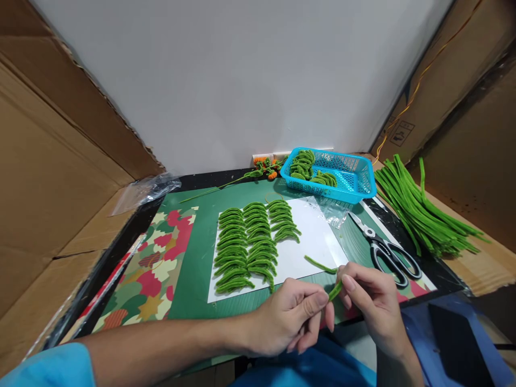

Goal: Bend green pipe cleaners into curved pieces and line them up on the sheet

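- Head view: left hand point(292, 317) and right hand point(368, 298) pinch a green strip point(335, 291) by the white sheet's point(308, 231) near-right corner.
- Scissors point(368, 232) lie beyond its right edge; bare paper shows inside.

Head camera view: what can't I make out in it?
All in the head view:
Held green piece: its full length, covered by the left hand and right hand.
Blue basket: part of its floor, hidden under curved green pieces.
Right forearm: cut off by the bottom edge.
Cardboard print: too small to read.
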Motion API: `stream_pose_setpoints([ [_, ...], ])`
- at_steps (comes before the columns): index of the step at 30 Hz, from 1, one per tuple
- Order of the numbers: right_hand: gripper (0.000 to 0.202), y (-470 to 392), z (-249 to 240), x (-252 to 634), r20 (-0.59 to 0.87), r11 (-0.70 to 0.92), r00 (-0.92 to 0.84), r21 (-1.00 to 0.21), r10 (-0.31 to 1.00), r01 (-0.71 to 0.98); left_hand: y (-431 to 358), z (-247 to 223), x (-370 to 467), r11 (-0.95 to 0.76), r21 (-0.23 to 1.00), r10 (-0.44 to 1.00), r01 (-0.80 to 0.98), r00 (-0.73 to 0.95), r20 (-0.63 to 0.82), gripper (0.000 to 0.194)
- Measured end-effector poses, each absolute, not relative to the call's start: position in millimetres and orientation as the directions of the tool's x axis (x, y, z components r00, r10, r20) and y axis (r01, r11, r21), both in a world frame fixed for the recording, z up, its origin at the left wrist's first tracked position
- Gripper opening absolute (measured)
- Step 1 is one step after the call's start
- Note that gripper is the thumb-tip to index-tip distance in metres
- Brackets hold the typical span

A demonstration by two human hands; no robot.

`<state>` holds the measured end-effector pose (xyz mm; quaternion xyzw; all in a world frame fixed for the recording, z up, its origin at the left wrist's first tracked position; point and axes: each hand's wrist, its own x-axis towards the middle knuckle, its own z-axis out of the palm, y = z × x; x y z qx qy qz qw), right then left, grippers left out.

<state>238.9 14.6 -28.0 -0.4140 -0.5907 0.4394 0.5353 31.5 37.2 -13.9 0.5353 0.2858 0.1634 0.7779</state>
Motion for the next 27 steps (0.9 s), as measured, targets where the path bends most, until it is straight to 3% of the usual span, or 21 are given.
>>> stream_pose_setpoints([
  [11, 0.04, 11.3, -32.8, 240.4, 0.273, 0.269, -0.108, -0.962, 0.956, -0.048, 37.6, -11.3, 31.4, 0.353, 0.935, 0.553, 0.04, 0.797, -0.242, 0.062],
  [18, 0.034, 13.6, -31.4, 241.3, 0.489, 0.487, -0.015, -0.866, 0.872, 0.114, 37.4, -2.5, 30.8, 0.387, 0.915, 0.538, 0.11, 0.78, -0.321, 0.062],
  [27, 0.031, 13.5, -31.0, 240.0, 0.454, 0.434, 0.006, -0.856, 0.891, 0.281, 35.5, -7.2, 33.3, 0.348, 0.935, 0.635, 0.07, 0.716, -0.29, 0.063],
])
